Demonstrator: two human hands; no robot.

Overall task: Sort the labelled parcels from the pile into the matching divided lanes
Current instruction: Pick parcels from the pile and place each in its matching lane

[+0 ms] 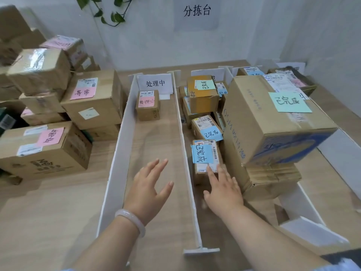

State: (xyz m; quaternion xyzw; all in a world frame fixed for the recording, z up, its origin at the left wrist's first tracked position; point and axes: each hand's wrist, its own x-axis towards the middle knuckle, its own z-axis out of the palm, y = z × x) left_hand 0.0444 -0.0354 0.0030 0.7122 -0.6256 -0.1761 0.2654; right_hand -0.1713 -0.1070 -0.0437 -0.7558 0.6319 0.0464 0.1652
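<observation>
While the left hand [151, 189] hangs above the bare floor of the middle lane [156, 145], fingers straight, spread and holding nothing, the right hand [222, 189] reaches across the divider [185, 145] into the right lane [260, 209]. Its fingers are straight too, and its fingertips [209, 169] lie on the near top edge of a small parcel [217, 153]; nothing is gripped. That parcel sits near the front of the right lane, just beside the divider, with a blue note [201, 154] stuck on top. Behind it stands another parcel with a blue note [212, 133], and further back an orange box [203, 102] with a green note rests on other parcels. To the right, touching or nearly touching the small parcel, a big box [273, 130] with a green note [289, 102] lies tilted on a flatter box [273, 178]. The middle lane holds one small box [147, 112] with a pink note, at its far end below a white sign [155, 83]. Left of the lanes, on the table [39, 212], is the pile [45, 75] of parcels; several carry pink notes, among them a box [93, 106] against the outer lane wall [117, 153] and a nearer box [45, 153]. A pale bracelet [130, 222] circles the left wrist.
</observation>
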